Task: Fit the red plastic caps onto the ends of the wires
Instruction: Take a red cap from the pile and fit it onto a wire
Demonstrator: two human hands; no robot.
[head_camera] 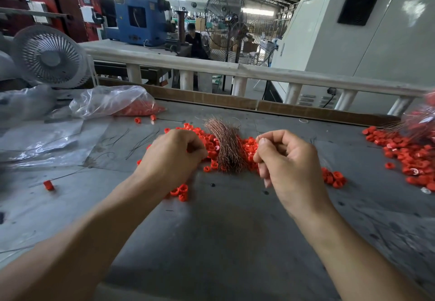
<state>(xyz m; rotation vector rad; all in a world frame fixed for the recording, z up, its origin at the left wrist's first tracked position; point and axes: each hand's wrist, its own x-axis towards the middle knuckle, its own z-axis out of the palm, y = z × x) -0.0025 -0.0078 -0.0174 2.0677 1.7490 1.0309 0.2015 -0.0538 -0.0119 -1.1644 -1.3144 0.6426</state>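
Observation:
A bundle of thin copper-coloured wires (226, 145) lies on the grey table, with several loose red plastic caps (249, 147) scattered around it. My left hand (173, 157) is curled over the caps just left of the bundle; what its fingertips hold is hidden. My right hand (286, 159) is raised just right of the bundle, thumb and forefinger pinching a single thin wire (258, 137) whose tip shows above the fingers. More red caps (180, 192) lie under my left wrist.
A heap of red caps with wires fitted (409, 154) spreads at the right edge. A clear plastic bag holding red caps (122, 103) lies back left, beside a white fan (50, 57). A stray cap (48, 185) and loose thin wires lie at left. A cardboard strip (211, 99) borders the table's far edge.

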